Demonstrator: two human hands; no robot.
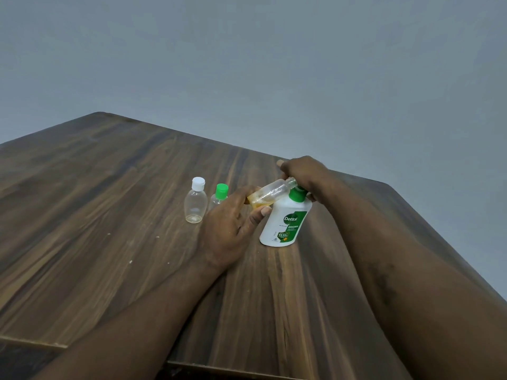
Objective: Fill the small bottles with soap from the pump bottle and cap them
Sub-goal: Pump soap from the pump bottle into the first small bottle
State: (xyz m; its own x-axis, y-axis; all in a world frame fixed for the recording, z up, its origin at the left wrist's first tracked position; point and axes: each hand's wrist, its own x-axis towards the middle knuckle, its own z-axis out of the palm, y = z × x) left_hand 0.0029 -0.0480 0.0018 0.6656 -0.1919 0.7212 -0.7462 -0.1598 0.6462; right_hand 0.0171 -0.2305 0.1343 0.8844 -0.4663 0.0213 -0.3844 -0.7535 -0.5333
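My left hand grips a small clear bottle by its base, tilted so its open mouth points at the pump. A little amber soap sits in its lower end. My right hand lies over the green pump head of the white and green soap bottle, which stands on the table; the nozzle is hidden under the hand. To the left stand a clear bottle with a white cap and one with a green cap, the latter partly behind my left hand.
The wooden table runs wide to the left, with a few pale specks on it. Its right edge slants close behind the soap bottle, and the near edge lies below my forearms. A plain grey wall is behind.
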